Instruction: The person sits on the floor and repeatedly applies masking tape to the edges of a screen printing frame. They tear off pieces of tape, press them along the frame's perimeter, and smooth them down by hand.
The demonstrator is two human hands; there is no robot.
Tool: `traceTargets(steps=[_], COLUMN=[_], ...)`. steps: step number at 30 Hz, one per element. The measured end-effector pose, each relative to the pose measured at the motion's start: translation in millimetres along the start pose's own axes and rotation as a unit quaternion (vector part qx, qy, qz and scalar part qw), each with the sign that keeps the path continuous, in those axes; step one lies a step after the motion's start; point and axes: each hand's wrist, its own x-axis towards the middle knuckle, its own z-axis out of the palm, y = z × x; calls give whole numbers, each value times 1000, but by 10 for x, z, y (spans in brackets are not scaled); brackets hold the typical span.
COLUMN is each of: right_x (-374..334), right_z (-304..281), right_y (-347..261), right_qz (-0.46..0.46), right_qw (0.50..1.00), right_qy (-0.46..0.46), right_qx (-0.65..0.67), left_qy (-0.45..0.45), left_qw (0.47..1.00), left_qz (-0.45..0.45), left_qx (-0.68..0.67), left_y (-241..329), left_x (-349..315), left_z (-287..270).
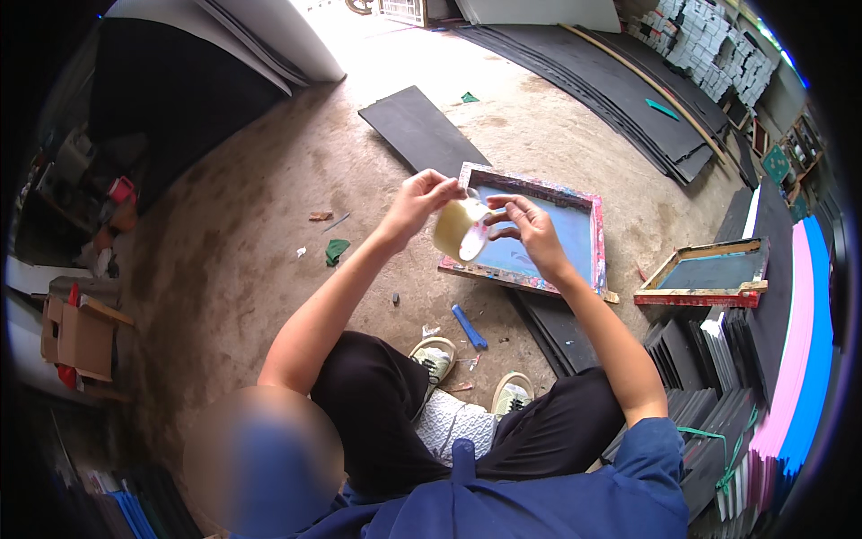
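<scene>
A wide, pale yellowish roll of tape [453, 232] with a whitish core hangs tilted in front of me. My left hand [422, 205] is closed, pinching its upper edge between thumb and fingers. On the other side, my right hand [525, 232] has its fingers curved and apart, their tips close to the roll; whether they touch it cannot be made out. Beneath both hands lies a paint-stained wooden screen frame [579, 225] with bluish mesh, partly covered by the roll and my right hand. It rests over dark sheets [552, 334].
A second screen frame [700, 272] sits on stacked dark sheets at right, near pink and blue sheets [813, 341]. A dark board [422, 126] lies ahead. On the floor are a blue tool [469, 327] and a green scrap [337, 251]. A cardboard box [79, 337] stands left.
</scene>
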Motion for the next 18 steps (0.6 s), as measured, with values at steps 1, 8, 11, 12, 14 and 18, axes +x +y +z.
traceTargets(steps=[1, 8, 11, 12, 14, 18], right_x=[13, 64, 46, 32, 25, 35], right_z=[-52, -65, 69, 100, 116, 56], right_y=[-16, -20, 12, 21, 28, 20], right_qz=[-4, -26, -50, -62, -98, -104], right_qw=[1000, 983, 969, 964, 952, 940], right_qy=[8, 33, 42, 49, 87, 139], right_qx=[-5, -176, -239, -256, -275, -293], left_qy=[14, 69, 47, 45, 44, 37], left_qw=[1000, 970, 967, 970, 975, 984], left_qz=[-8, 57, 62, 69, 80, 85], left_qx=[12, 228, 244, 231, 203, 152], left_y=[30, 64, 111, 93, 47, 36], left_x=[3, -58, -59, -52, -43, -31], left_z=[-42, 67, 140, 158, 201, 298])
